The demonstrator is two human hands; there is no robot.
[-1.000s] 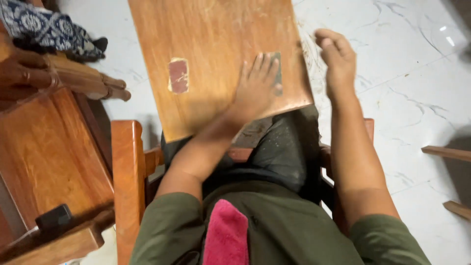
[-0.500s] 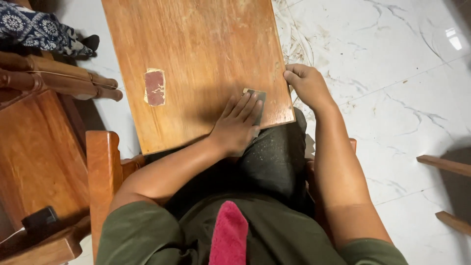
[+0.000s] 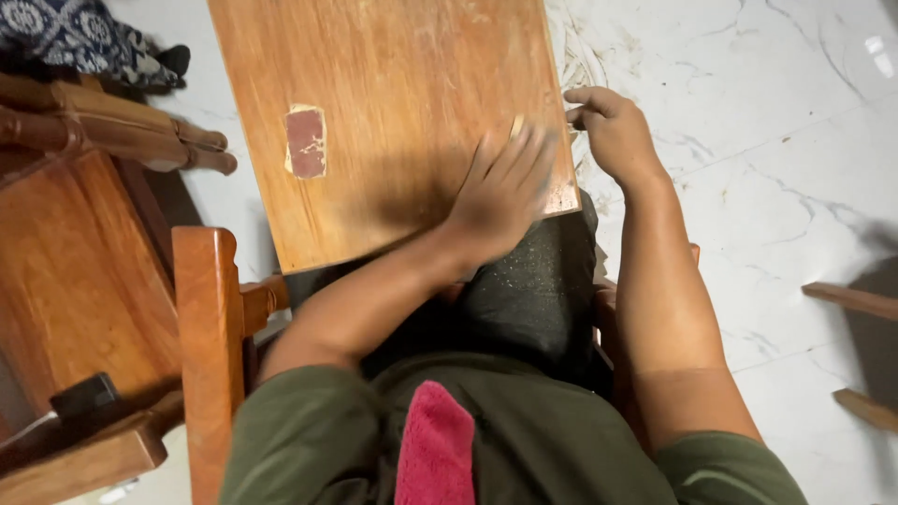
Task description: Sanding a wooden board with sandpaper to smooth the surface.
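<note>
Sanding work on a wooden board, seen from above by a head camera looking down at a seated person's lap. The board is a flat, orange-brown panel resting tilted across the person's dark-trousered knees, its far end running out of view at the top. The left hand lies flat on the board near its lower right corner, fingers spread and blurred; whatever lies under the palm is hidden, so it cannot be told whether it presses a sanding sheet there. The right hand curls over the board's right edge, its grip closed on that edge to steady the panel. A small reddish-brown sanding pad lies loose on the board, well apart from both hands, to the left. Pale scuffing shows along the board's upper right. The step in hand appears to be rubbing down the lower right area; a next stroke would call for firm, even pressure from the flat hand while the other holds the edge fast. A wooden chair stands at left, a red cloth hangs at the person's chest, and white marble floor lies at right.
</note>
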